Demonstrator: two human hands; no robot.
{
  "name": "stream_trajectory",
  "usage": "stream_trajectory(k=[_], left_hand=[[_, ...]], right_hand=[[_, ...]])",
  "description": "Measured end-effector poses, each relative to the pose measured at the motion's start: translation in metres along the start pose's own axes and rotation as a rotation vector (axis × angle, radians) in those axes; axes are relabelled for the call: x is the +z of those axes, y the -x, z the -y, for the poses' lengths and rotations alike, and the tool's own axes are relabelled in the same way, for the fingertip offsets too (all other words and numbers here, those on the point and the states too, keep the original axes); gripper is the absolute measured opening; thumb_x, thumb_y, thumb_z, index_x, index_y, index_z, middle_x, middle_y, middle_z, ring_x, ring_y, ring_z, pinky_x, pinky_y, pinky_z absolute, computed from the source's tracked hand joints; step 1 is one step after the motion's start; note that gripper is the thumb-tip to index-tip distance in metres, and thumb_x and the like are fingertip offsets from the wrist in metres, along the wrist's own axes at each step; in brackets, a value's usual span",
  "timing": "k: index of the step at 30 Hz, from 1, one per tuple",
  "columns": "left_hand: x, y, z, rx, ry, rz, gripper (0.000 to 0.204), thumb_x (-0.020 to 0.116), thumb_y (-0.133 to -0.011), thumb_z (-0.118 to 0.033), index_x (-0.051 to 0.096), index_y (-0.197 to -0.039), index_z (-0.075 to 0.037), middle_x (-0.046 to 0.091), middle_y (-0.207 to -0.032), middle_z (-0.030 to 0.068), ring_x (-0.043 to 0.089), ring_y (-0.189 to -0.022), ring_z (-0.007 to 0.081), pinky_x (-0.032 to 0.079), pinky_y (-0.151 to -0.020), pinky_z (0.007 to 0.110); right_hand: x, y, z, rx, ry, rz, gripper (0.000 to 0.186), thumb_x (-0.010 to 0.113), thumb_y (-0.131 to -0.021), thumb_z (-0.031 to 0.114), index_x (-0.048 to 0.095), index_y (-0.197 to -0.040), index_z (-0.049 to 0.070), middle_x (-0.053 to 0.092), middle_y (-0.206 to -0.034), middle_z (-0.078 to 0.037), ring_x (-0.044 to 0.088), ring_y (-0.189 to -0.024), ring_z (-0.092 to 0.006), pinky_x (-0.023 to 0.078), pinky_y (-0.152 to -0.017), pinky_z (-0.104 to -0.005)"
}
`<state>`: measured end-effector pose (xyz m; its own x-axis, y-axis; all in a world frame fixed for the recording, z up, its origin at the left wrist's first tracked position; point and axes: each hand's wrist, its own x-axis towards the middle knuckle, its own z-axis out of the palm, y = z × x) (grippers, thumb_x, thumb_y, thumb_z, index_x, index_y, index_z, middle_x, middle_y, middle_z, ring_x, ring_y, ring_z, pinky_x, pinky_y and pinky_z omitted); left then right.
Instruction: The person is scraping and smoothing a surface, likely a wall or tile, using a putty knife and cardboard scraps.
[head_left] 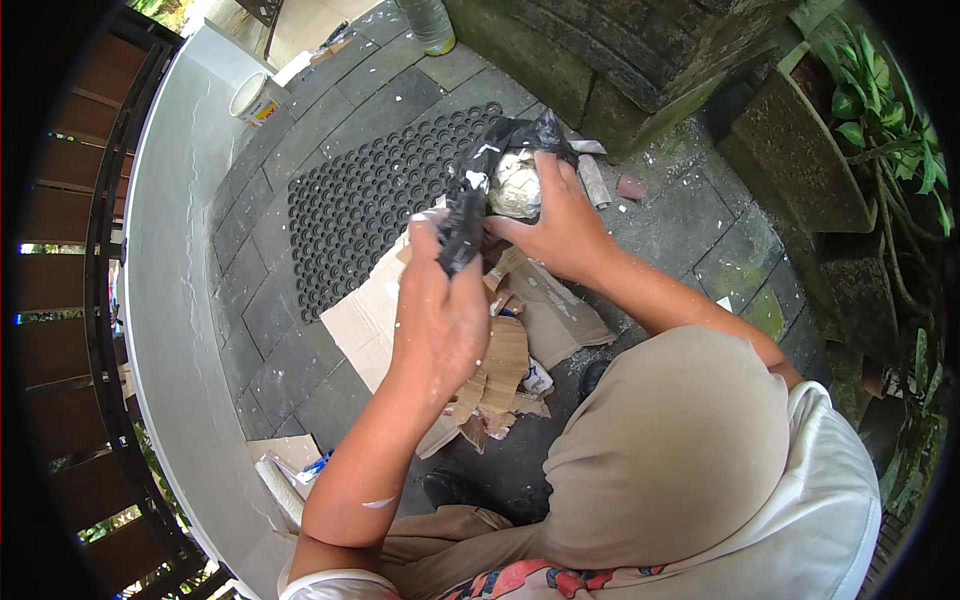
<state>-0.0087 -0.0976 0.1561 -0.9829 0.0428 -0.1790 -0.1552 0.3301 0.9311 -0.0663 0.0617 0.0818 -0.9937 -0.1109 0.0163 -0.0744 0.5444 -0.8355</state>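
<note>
My left hand (pixel 445 310) is closed on a crumpled black plastic bag (pixel 463 222), gripping it by its near left side. The bag's mouth is spread around a whitish, lumpy, rounded mass (pixel 514 190), whose material I cannot make out for certain. My right hand (pixel 565 225) curves around the right side of that lump, thumb below and fingers above, where the plastic also bunches up. Under my hands lie torn pieces of brown cardboard (pixel 500 370) on a flattened cardboard sheet (pixel 365 315). White specks dot both hands and the left forearm.
A black rubber mat (pixel 350 200) with round holes lies on grey paving tiles (pixel 285 375). A white tub (pixel 257 100) stands by the low white wall (pixel 175 260). A clear plastic container (pixel 428 25) is at the back. Stone blocks (pixel 640 50) and plants (pixel 880 100) border the right.
</note>
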Motion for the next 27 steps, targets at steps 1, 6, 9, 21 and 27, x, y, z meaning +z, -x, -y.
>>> stream_trajectory(k=[1, 6, 9, 21, 27], left_hand=[[0.0, -0.003, 0.005, -0.007, 0.016, -0.046, 0.031, 0.04, -0.1, -0.023, 0.043, -0.115, 0.005, 0.058, -0.084, 0.0201, 0.06, -0.076, 0.0292, 0.047, -0.071, 0.039], [-0.012, -0.024, 0.034, 0.269, -0.206, -0.283, 0.028, 0.046, -0.097, -0.019, 0.046, -0.113, 0.004, 0.055, -0.094, 0.0209, 0.056, -0.086, 0.0307, 0.044, -0.08, 0.039], [-0.01, -0.029, 0.027, 0.15, -0.086, -0.105, 0.019, 0.052, -0.093, -0.016, 0.055, -0.101, 0.002, 0.057, -0.089, 0.0165, 0.057, -0.081, 0.0292, 0.044, -0.076, 0.039], [0.031, -0.046, 0.056, 0.096, -0.139, 0.151, 0.031, 0.068, -0.091, -0.017, 0.052, -0.111, 0.0, 0.058, -0.088, 0.0071, 0.058, -0.083, 0.0171, 0.048, -0.072, 0.03], [0.006, -0.059, 0.085, 0.276, -0.383, -0.043, 0.038, 0.069, -0.087, -0.019, 0.05, -0.111, 0.004, 0.056, -0.107, 0.0242, 0.058, -0.101, 0.0384, 0.046, -0.087, 0.043]], right_hand=[[-0.004, 0.001, -0.002, -0.052, 0.079, -0.064, 0.082, 0.079, -0.08, 0.036, 0.034, -0.137, -0.002, 0.05, -0.127, -0.03, 0.052, -0.119, -0.0443, 0.043, -0.099, -0.0459], [-0.044, 0.001, 0.012, -0.113, 0.293, -0.092, 0.066, 0.07, -0.088, 0.039, 0.042, -0.124, -0.009, 0.059, -0.114, -0.035, 0.057, -0.109, -0.0476, 0.046, -0.092, -0.0493], [-0.068, 0.007, 0.025, -0.039, 0.253, -0.202, 0.052, 0.07, -0.088, 0.034, 0.052, -0.112, -0.007, 0.067, -0.087, -0.029, 0.065, -0.084, -0.0461, 0.052, -0.074, -0.0467], [-0.097, 0.021, -0.004, 0.169, 0.606, -0.201, 0.047, 0.067, -0.089, 0.037, 0.058, -0.107, -0.005, 0.067, -0.095, -0.03, 0.064, -0.09, -0.0475, 0.049, -0.082, -0.0488], [-0.1, 0.019, 0.002, 0.312, 0.666, 0.201, 0.046, 0.064, -0.091, 0.037, 0.068, -0.091, -0.008, 0.067, -0.08, -0.024, 0.066, -0.076, -0.0387, 0.05, -0.074, -0.0456]])
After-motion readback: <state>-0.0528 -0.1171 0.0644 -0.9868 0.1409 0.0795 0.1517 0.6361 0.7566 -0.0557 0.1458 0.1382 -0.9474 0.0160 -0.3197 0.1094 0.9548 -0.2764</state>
